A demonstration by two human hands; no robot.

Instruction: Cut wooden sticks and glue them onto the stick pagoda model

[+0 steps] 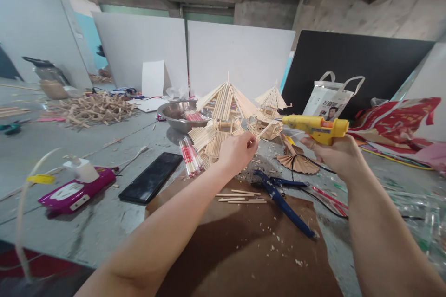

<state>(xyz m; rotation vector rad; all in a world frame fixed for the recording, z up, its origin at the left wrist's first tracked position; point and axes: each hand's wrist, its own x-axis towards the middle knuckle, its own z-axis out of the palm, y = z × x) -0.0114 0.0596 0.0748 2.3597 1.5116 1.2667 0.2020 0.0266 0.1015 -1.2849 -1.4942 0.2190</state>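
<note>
My left hand (239, 151) is closed in a pinch on a thin wooden stick (265, 129) that slants up to the right. My right hand (332, 155) grips a yellow hot glue gun (308, 125), its nozzle pointing left close to the stick's upper end. Just behind my left hand stands a pagoda model (226, 102) built of wooden sticks, its lower part partly hidden by that hand. A smaller stick pagoda (271, 100) stands behind it to the right. Several cut sticks (242, 198) lie on a brown sheet (223, 241) below my hands.
Blue-handled pliers (284, 199) lie on the sheet's right side, near a black cord and a pleated brown fan shape (298, 162). On the left are a black phone (151, 177), a purple power strip (78, 190), a metal bowl (177, 123) and a stick pile (97, 109).
</note>
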